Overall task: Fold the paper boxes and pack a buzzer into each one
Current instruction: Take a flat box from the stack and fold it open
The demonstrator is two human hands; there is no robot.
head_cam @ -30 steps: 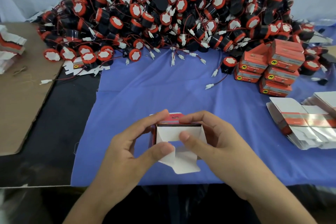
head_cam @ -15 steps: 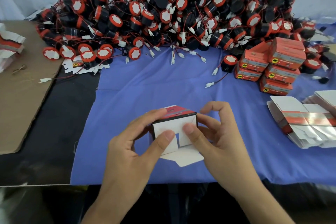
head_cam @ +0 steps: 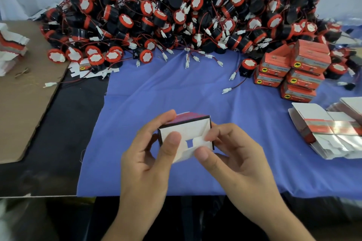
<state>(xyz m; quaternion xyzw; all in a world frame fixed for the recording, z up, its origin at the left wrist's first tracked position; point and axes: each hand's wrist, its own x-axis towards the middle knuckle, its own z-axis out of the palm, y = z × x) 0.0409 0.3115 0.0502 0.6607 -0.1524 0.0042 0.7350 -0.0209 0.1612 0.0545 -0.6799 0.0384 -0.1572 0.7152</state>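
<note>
A small paper box [head_cam: 191, 133], red outside and white inside, is held above the blue cloth [head_cam: 195, 88] at the near middle, its flapped white end facing me. My left hand [head_cam: 148, 154] grips its left side, thumb pressing on the white flaps. My right hand [head_cam: 233, 154] holds the right side, thumb under the lower flap and fingertips on the side flap. A big heap of black-and-red buzzers [head_cam: 186, 11] with red wires and white plugs fills the back of the table.
Several closed orange boxes [head_cam: 299, 70] are stacked at the right. Flat unfolded boxes [head_cam: 329, 131] lie at the right edge, more flat boxes [head_cam: 11, 45] at the far left on brown cardboard [head_cam: 25, 103]. A lone buzzer [head_cam: 247, 67] sits beside the stack.
The box has been turned so its end faces me, and the loose flaps have been folded in over the opening. Both thumbs shifted onto the flaps.
</note>
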